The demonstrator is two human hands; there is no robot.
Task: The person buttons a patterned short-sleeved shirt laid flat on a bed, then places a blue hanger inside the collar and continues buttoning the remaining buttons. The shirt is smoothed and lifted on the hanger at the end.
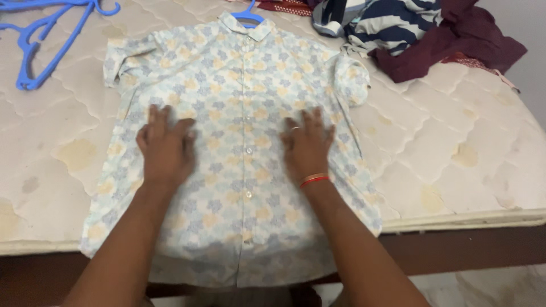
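Two hands flat, fingers spread, gripping nothing: left hand point(165, 150) and right hand point(307, 149) press the floral shirt point(239, 91) | shirt lies buttoned, front up, on the mattress point(455, 142), blue hanger point(248, 16) in its collar | likely light, limp, creasing easily | best held at shoulders or hem.

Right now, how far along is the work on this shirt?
Done: the shirt lies buttoned and spread front-up on the mattress, a blue hanger at its collar. In hand: left hand and right hand press flat on it. Left: no fold shows yet; more clothes sit piled beyond.
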